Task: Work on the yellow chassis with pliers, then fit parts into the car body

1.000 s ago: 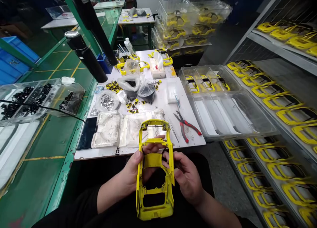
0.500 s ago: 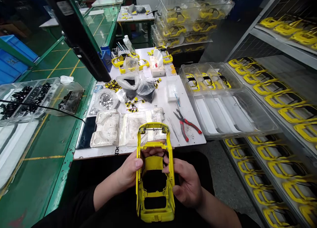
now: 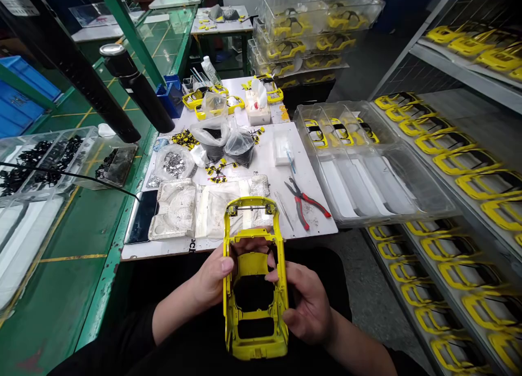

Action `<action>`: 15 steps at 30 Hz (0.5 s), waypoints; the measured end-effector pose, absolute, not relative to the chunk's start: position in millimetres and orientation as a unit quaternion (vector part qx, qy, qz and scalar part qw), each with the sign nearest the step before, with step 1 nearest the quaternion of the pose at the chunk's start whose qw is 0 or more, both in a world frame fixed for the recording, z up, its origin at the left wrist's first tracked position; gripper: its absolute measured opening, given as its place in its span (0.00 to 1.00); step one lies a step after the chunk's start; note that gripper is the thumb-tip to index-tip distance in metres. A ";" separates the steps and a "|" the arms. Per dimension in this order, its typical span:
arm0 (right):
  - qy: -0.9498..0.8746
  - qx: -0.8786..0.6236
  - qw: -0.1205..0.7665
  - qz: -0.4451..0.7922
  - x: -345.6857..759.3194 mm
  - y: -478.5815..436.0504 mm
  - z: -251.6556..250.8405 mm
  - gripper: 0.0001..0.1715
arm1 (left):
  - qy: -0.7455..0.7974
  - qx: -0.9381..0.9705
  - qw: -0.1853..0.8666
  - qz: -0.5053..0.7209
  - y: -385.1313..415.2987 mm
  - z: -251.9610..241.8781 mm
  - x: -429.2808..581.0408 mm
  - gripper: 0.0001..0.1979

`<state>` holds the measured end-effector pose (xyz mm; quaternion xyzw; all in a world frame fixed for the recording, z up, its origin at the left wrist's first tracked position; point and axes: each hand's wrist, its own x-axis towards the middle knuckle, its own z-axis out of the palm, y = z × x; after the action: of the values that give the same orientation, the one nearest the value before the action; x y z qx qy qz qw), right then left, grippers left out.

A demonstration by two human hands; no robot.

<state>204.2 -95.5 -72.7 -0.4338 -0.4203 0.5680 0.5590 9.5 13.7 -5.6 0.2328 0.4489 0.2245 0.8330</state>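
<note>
While the left hand (image 3: 210,279) clasps one side of the yellow frame (image 3: 252,264), the right hand (image 3: 309,302) (grip also clamped) holds the other.

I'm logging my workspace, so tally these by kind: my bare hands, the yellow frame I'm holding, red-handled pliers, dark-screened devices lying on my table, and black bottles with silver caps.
Bare hands, left hand and right hand: 2
Held yellow frame: 1
Red-handled pliers: 1
Dark-screened device: 1
Silver-capped black bottle: 1
Total: 6
</note>
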 end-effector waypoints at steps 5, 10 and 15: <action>-0.345 -0.444 0.565 0.604 196.3 -102.4 -69.6 0.31 | 0.432 0.213 0.849 0.217 21.2 4.7 23.4 0.34; -0.268 -0.449 0.578 0.626 188.6 -107.3 -63.2 0.25 | 0.460 0.163 0.834 0.258 18.2 8.5 39.6 0.27; -0.289 -0.419 0.604 0.613 187.6 -112.9 -68.1 0.21 | 0.429 0.188 0.854 0.226 15.9 0.5 36.0 0.34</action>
<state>187.6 -112.9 -68.1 -0.4193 -0.2888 0.6133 0.6039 36.0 15.9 0.5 0.1877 0.4287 0.2257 0.8544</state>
